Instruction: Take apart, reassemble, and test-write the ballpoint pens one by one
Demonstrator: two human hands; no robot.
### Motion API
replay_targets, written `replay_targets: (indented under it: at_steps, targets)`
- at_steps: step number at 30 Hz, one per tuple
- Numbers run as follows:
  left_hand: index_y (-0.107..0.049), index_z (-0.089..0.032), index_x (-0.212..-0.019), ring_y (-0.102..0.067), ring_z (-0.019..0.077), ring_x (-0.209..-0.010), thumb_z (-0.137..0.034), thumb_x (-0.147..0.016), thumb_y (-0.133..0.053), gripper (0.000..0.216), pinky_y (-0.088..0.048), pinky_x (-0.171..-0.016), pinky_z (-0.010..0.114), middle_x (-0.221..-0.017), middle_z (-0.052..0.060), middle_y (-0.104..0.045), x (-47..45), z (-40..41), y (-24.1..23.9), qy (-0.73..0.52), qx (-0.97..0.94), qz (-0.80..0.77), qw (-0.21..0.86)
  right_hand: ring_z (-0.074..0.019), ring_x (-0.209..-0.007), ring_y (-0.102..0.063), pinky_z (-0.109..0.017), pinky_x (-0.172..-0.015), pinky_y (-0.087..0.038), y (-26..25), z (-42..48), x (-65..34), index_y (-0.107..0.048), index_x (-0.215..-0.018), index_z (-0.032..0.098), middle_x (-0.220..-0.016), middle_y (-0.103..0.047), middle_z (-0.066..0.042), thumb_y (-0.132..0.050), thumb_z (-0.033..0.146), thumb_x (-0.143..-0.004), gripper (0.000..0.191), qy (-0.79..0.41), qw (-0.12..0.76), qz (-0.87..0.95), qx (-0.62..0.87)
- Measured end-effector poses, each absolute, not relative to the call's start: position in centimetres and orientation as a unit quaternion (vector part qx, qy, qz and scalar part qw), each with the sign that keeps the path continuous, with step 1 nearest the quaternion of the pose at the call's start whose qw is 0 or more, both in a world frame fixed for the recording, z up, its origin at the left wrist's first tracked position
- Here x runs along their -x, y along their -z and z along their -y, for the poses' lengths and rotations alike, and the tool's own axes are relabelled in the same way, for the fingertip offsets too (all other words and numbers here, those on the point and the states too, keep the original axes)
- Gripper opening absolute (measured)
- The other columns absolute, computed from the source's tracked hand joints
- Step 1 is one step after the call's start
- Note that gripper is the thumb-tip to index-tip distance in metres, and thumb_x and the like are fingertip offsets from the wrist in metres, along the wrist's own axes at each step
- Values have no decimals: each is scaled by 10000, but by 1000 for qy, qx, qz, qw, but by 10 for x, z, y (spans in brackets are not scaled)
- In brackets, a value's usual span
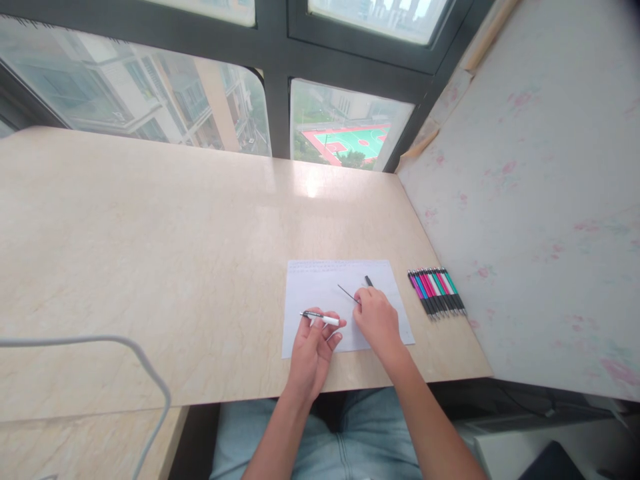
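My left hand [314,343], palm up, grips a white pen barrel [320,318] with a dark, silver-tipped end pointing left. A thin dark stick, looking like a pen refill [347,292], sticks out up and left from the pinched fingers of my right hand [376,319]. Just beyond that hand a short black piece [369,281], perhaps a pen's grip part, lies on the white sheet of paper [300,290]; its near end is hidden by the hand. Both hands are over the sheet, a small gap apart.
Several colored pens with black grips [437,293] lie in a row right of the paper, beside the patterned wall [540,220]. A grey cable [100,340] curves over the left of the marbled tabletop [175,253]. Windows [350,120] stand behind.
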State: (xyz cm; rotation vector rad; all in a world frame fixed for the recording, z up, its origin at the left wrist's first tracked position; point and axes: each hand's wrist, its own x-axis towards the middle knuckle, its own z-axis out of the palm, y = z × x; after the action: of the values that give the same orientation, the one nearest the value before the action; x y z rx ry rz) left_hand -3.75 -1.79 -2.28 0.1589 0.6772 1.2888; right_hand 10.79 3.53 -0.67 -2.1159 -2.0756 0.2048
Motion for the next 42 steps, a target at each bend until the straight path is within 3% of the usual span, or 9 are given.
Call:
replay_targets:
  at_steps: [5, 8, 15, 35, 42]
  targets:
    - [-582, -205, -1024, -649, 106, -766, -291, -856, -675, 210, -513, -675, 197, -914, 25, -654, 37, 17, 24, -599, -70, -303, 738, -199, -833, -613, -316, -768, -479, -2, -24, -122, -654, -825, 204, -829, -659, -44, -549, 163, -848, 115, -184, 235, 721, 625]
    - [-621, -172, -1013, -634, 96, -762, -275, -843, -691, 211, -516, -686, 187, -914, 33, -644, 37, 17, 24, -601, -69, -311, 733, -182, -749, -625, -309, -719, -501, -12, -9, -132, -676, -869, 211, -811, -687, -38, -535, 219, -888, 142, -246, 315, 699, 593]
    - [-657, -151, -948, -614, 90, -735, -251, -796, -740, 200, -496, -628, 173, -894, 34, -631, 35, 16, 26, -608, -74, -329, 719, -172, -713, -606, -308, -681, -509, -23, 29, -158, -683, -867, 219, -798, -665, -36, -584, 208, -888, 102, -262, 388, 685, 558]
    - [-705, -163, -945, -626, 103, -773, -269, -764, -764, 218, -497, -669, 195, -1004, 65, -672, 31, 15, 23, -607, -131, -402, 673, -181, -759, -564, -318, -694, -479, -37, 44, -150, -638, -886, 206, -778, -601, -41, -559, 102, -879, 131, -203, 372, 741, 521]
    - [-717, -140, -893, -572, 97, -716, -262, -789, -739, 162, -472, -695, 225, -880, 55, -670, 31, 21, 24, -560, -207, -362, 716, -171, -738, -560, -302, -674, -468, -43, 40, -144, -639, -858, 203, -754, -601, -34, -556, 117, -889, 124, -225, 373, 738, 516]
